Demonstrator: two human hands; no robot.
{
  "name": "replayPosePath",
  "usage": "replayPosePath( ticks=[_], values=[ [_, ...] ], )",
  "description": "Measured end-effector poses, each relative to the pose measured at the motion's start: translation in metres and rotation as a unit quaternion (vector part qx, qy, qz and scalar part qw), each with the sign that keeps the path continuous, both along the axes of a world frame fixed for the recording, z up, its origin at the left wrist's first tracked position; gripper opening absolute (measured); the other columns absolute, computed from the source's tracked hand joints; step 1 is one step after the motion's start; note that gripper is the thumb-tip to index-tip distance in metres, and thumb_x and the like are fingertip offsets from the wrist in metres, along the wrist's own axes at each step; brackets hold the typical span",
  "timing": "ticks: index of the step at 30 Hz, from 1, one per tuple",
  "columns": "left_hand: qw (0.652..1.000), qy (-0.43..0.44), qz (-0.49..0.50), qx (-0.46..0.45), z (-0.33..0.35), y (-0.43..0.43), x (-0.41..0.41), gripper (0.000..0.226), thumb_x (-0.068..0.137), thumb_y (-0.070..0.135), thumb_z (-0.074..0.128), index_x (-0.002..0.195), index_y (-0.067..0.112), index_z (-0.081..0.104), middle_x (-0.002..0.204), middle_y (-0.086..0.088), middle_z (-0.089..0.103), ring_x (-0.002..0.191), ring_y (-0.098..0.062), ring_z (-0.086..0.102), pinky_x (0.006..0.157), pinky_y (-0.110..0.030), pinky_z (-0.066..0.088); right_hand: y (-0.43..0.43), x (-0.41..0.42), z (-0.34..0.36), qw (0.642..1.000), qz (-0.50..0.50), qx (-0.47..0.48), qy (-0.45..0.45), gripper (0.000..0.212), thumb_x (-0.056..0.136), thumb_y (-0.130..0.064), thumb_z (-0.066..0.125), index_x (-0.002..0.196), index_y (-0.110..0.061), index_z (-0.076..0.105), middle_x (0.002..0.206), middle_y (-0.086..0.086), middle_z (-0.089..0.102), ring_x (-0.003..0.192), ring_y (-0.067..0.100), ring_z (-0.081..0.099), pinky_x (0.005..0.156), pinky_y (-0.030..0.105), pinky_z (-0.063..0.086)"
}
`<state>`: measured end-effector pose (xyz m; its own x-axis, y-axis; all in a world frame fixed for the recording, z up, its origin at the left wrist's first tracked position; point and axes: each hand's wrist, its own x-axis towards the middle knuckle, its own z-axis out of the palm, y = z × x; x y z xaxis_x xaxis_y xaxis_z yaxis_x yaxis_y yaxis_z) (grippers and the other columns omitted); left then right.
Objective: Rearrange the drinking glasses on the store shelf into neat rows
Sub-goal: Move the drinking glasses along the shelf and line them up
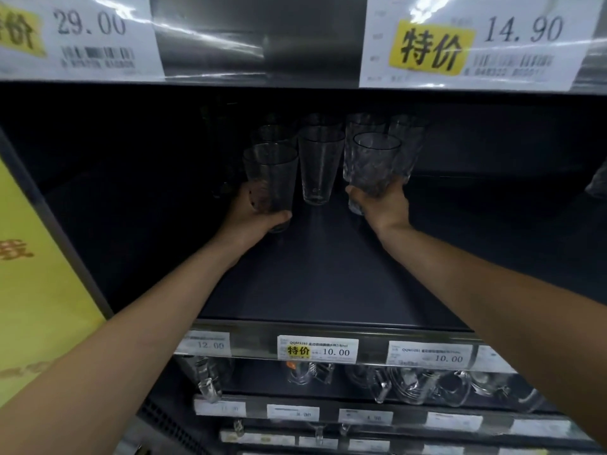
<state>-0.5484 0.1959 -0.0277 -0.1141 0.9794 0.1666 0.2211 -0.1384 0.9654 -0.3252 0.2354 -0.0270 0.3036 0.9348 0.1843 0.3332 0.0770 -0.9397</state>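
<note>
Clear glossy glass tumblers (317, 165); matt dark shelf (328, 274); glossy paper price tags (318, 348).

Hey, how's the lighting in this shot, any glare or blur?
Head view: the shelf recess is dim, so the rear glasses fade into shadow; glare streaks the plastic over the 14.90 tag; the 29.00 tag is blurred; the wide-angle lens bows the frame edges.

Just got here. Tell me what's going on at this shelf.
A person reaches into the dark shelf with both hands. The left hand grips a smooth glass near its base, and the right hand grips a textured glass. An unheld glass stands between them, with more glasses clustered behind.
</note>
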Motion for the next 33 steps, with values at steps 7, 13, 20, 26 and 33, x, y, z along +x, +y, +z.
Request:
replayPosePath(
  ticks=[7, 13, 20, 26, 33],
  values=[
    [1.0, -0.02, 0.004, 0.0, -0.005, 0.007, 0.001, 0.06, 0.077, 0.007, 0.08, 0.122, 0.023, 0.043, 0.123, -0.002, 0.059, 0.111, -0.012, 0.058, 0.081, -0.011, 0.045, 0.009, -0.004, 0.001, 1.0, -0.004, -0.004, -0.004, 0.074, 0.084, -0.036, 0.077, 0.141, -0.012, 0.036, 0.132, 0.004, 0.056, 0.111, 0.012, 0.053, 0.086, 0.018, 0.039],
    [1.0, -0.023, 0.003, 0.001, -0.008, 0.009, 0.002, 0.059, 0.078, 0.009, 0.08, 0.12, 0.025, 0.043, 0.109, 0.01, 0.06, 0.101, -0.005, 0.059, 0.081, -0.013, 0.046, 0.017, -0.003, 0.002, 1.0, -0.002, -0.012, -0.009, 0.082, 0.083, -0.039, 0.077, 0.147, -0.014, 0.032, 0.141, 0.005, 0.052, 0.125, 0.018, 0.052, 0.089, 0.015, 0.036],
    [1.0, -0.029, -0.002, 0.008, -0.011, 0.012, 0.0, 0.06, 0.077, 0.008, 0.08, 0.122, 0.023, 0.044, 0.12, 0.0, 0.062, 0.108, -0.011, 0.06, 0.086, -0.016, 0.045, 0.027, -0.002, -0.004, 1.0, -0.014, -0.007, -0.015, 0.087, 0.081, -0.043, 0.078, 0.148, -0.014, 0.032, 0.141, 0.006, 0.054, 0.125, 0.02, 0.054, 0.088, 0.017, 0.039],
    [0.999, -0.028, -0.019, -0.002, -0.013, 0.015, -0.003, 0.061, 0.075, 0.011, 0.082, 0.121, 0.026, 0.044, 0.126, -0.005, 0.06, 0.117, -0.016, 0.058, 0.098, -0.025, 0.046, 0.03, -0.004, -0.005, 1.0, -0.02, -0.007, -0.021, 0.087, 0.082, -0.043, 0.077, 0.15, -0.014, 0.031, 0.14, 0.005, 0.055, 0.124, 0.019, 0.055, 0.085, 0.016, 0.038],
    [1.0, -0.021, -0.015, 0.006, -0.014, 0.017, -0.003, 0.061, 0.074, 0.012, 0.083, 0.119, 0.026, 0.046, 0.125, -0.006, 0.061, 0.114, -0.017, 0.06, 0.095, -0.025, 0.047, 0.037, -0.004, -0.011, 0.999, -0.021, -0.007, -0.034, 0.086, 0.079, -0.052, 0.075, 0.146, -0.016, 0.033, 0.138, 0.006, 0.056, 0.123, 0.022, 0.055, 0.1, 0.03, 0.048]
  ],
)
